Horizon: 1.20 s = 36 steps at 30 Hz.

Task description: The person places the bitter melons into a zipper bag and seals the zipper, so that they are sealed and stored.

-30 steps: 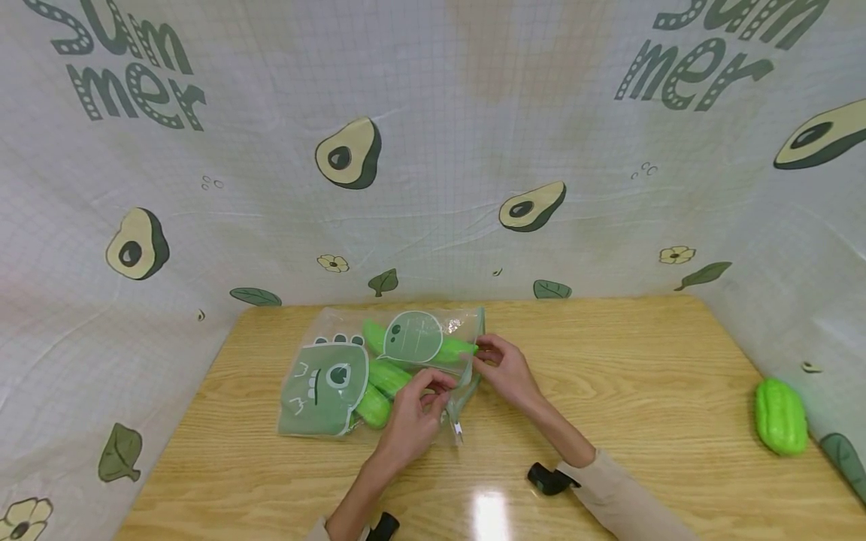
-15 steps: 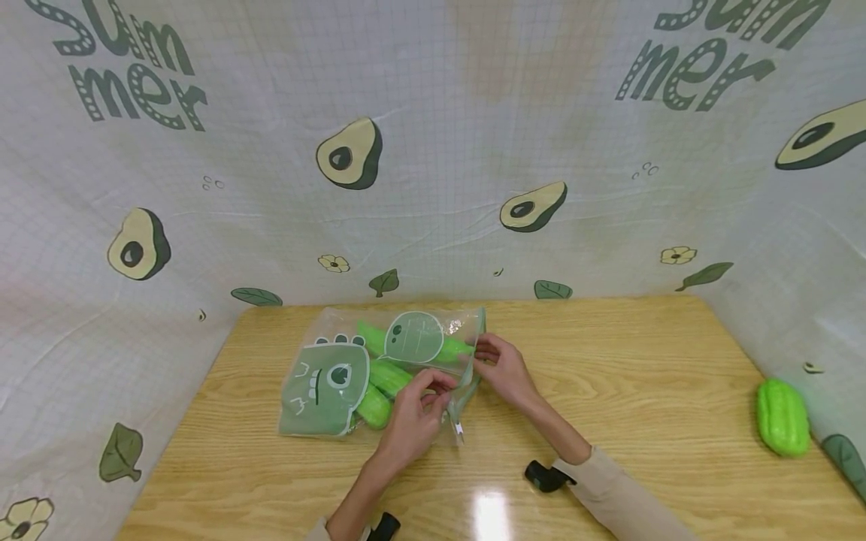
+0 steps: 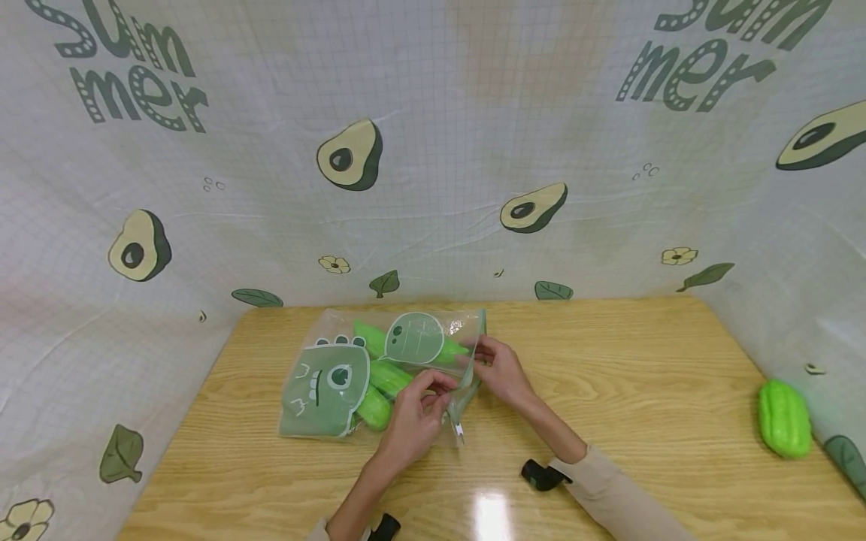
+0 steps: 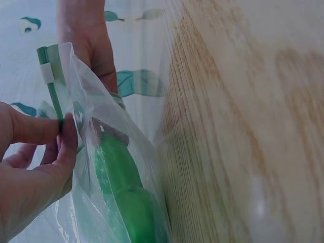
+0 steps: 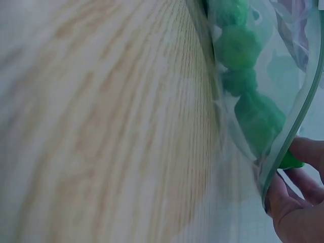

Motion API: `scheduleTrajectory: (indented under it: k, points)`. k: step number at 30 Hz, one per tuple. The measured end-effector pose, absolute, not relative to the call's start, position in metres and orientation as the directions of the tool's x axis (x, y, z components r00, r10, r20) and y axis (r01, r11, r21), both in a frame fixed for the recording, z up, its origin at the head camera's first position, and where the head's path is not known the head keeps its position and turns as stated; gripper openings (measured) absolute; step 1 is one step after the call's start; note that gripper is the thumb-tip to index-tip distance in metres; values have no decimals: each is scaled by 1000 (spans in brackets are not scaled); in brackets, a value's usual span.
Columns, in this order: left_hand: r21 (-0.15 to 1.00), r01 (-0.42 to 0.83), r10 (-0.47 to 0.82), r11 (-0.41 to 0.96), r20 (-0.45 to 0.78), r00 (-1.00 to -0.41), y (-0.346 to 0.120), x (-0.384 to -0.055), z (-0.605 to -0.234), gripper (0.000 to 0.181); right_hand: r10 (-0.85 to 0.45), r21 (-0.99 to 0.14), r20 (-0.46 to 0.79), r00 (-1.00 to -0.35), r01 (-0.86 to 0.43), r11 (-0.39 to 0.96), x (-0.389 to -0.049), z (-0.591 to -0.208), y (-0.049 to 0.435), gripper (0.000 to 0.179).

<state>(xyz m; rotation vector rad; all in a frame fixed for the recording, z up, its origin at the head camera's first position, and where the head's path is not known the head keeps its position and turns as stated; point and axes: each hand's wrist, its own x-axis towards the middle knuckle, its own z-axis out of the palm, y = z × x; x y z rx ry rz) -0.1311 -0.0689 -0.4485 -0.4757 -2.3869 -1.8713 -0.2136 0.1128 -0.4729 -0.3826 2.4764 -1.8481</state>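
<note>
A clear zip bag (image 3: 318, 398) with a printed green monster lies on the table, its mouth facing right. My left hand (image 3: 416, 415) pinches the near side of the mouth between thumb and fingers; a white slider (image 4: 46, 73) sits on the green zip strip just above them in the left wrist view. At the far side of the mouth, my right hand (image 3: 502, 370) holds the tip of a long green vegetable (image 3: 452, 350), most of which lies inside the bag. Its tip (image 5: 291, 161) shows between thumb and fingers in the right wrist view. Thick green vegetables (image 3: 373, 407) lie beside it inside.
A ribbed green vegetable (image 3: 783, 419) lies near the right edge of the wooden table (image 3: 629, 376). Behind and beside the table hangs a pale cloth (image 3: 433, 248) printed with avocados and leaves.
The long green vegetable has slid left, deeper into the bag, and my right fingertips have followed it past the mouth's edge. My left hand stays put on the bag.
</note>
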Motion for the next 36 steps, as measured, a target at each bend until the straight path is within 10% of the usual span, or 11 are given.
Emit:
scheduleTrajectory:
  k: [36]
  points:
    - [940, 276, 194, 202, 238, -952, -69, -130, -447, 24, -213, -945, 106, -971, -165, 283, -216, -472, 100, 28]
